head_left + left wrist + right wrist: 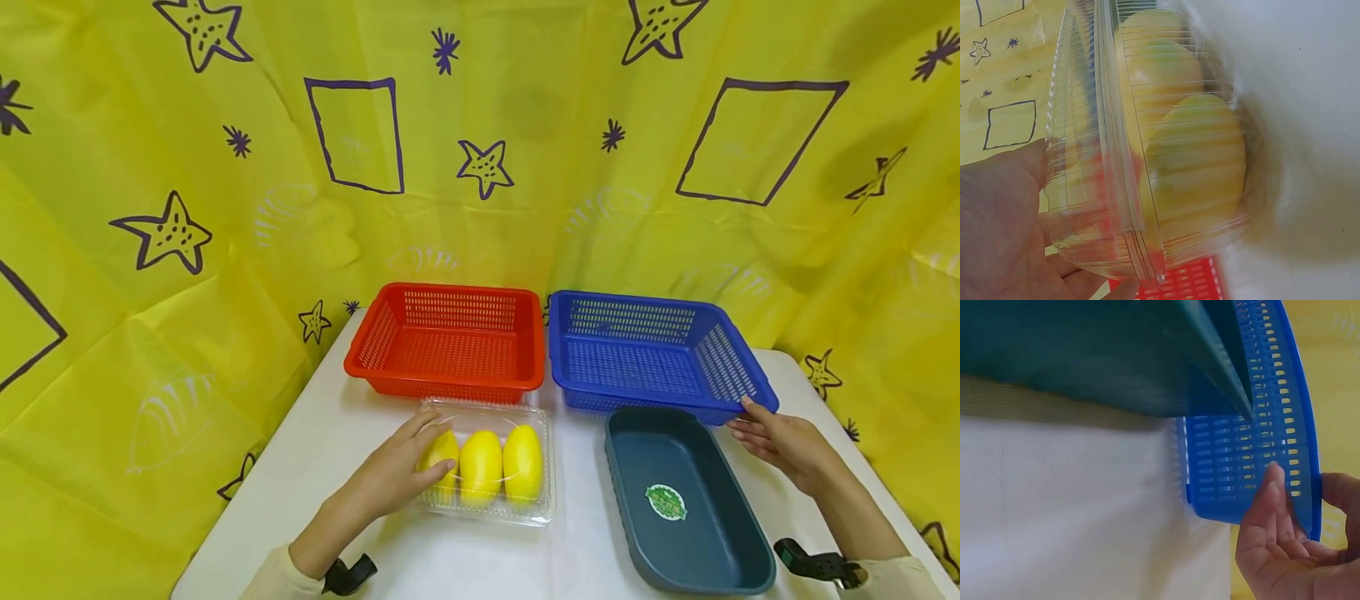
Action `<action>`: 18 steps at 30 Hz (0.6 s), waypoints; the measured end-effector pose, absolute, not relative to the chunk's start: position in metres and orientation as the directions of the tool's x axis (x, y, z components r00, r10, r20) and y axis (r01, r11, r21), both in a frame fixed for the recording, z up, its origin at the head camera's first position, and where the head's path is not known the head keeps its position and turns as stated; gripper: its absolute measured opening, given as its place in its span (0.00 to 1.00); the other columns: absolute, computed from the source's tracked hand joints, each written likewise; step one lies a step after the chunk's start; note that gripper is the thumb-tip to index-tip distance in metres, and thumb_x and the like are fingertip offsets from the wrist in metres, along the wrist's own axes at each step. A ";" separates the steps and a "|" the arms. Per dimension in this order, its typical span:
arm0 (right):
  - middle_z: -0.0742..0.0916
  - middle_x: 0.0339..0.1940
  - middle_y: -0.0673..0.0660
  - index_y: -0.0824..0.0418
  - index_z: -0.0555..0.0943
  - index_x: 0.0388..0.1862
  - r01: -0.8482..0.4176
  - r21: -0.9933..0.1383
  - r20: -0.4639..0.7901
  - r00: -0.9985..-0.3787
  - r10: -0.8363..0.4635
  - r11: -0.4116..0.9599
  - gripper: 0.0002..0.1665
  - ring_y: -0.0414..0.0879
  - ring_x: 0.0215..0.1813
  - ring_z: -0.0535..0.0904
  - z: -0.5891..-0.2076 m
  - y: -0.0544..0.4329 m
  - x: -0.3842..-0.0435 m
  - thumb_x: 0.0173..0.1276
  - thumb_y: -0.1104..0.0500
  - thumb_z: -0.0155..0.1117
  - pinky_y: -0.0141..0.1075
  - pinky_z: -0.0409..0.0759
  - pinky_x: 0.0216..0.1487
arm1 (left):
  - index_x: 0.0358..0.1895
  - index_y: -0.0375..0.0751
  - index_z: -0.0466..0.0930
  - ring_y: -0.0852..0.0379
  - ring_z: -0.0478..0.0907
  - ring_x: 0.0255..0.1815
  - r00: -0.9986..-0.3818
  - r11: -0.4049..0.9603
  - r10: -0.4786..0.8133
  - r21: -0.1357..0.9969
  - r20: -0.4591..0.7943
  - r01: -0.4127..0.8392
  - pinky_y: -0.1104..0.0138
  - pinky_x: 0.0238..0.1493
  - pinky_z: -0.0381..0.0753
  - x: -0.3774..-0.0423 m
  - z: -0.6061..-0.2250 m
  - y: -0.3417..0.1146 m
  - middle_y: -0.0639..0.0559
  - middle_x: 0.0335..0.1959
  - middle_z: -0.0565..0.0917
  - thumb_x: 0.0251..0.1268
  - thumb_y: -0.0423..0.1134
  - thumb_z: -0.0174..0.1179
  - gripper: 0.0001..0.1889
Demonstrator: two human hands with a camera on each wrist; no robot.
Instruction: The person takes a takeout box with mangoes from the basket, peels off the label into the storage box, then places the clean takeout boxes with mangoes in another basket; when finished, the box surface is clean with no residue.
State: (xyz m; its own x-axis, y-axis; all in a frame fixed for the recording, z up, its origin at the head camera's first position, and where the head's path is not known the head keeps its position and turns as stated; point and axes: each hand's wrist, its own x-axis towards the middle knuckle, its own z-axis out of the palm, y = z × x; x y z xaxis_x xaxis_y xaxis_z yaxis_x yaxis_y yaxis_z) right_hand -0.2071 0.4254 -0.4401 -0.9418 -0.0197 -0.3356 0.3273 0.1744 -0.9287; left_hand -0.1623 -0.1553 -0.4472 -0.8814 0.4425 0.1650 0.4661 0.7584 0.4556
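My left hand (pixel 396 467) rests on the left side of a clear plastic clamshell box (pixel 542 500), its fingers spread over the lid. Inside the closed box three yellow mangoes (pixel 481 468) sit side by side; the left one is partly covered by the hand. In the left wrist view the palm and fingers lie against the clear lid, with mangoes (pixel 1197 169) behind the plastic. My right hand (pixel 783 442) grips the near right corner of a blue basket (pixel 630 367). Its thumb lies over the rim and the other fingers sit against the slotted outer wall (pixel 1222 469).
A red basket (pixel 450 354) stands at the back left, beside the blue one. In front of the blue basket lies a dark teal tray (pixel 697 533) with a green sticker (pixel 666 502). Under everything is a white table (pixel 300 500), with a yellow patterned curtain (pixel 525 233) behind.
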 end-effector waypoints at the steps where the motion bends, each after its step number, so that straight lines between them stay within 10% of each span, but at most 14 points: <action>1: 0.92 0.35 0.42 0.50 0.88 0.41 0.329 -0.933 -0.336 -0.942 -0.023 0.147 0.24 0.37 0.40 0.91 -0.441 0.425 -0.207 0.86 0.41 0.48 0.32 0.90 0.46 | 0.76 0.37 0.72 0.39 0.58 0.84 -0.882 0.758 0.443 0.458 0.162 0.465 0.44 0.80 0.62 -0.162 -0.447 -0.155 0.41 0.81 0.67 0.75 0.49 0.65 0.32; 18: 0.90 0.36 0.39 0.57 0.86 0.47 0.307 -0.921 -0.320 -0.947 -0.013 0.240 0.27 0.35 0.41 0.89 -0.439 0.425 -0.206 0.86 0.39 0.47 0.30 0.89 0.47 | 0.75 0.41 0.75 0.41 0.60 0.84 -0.903 0.750 0.386 0.506 0.189 0.426 0.43 0.80 0.64 -0.161 -0.449 -0.160 0.44 0.80 0.70 0.75 0.41 0.63 0.27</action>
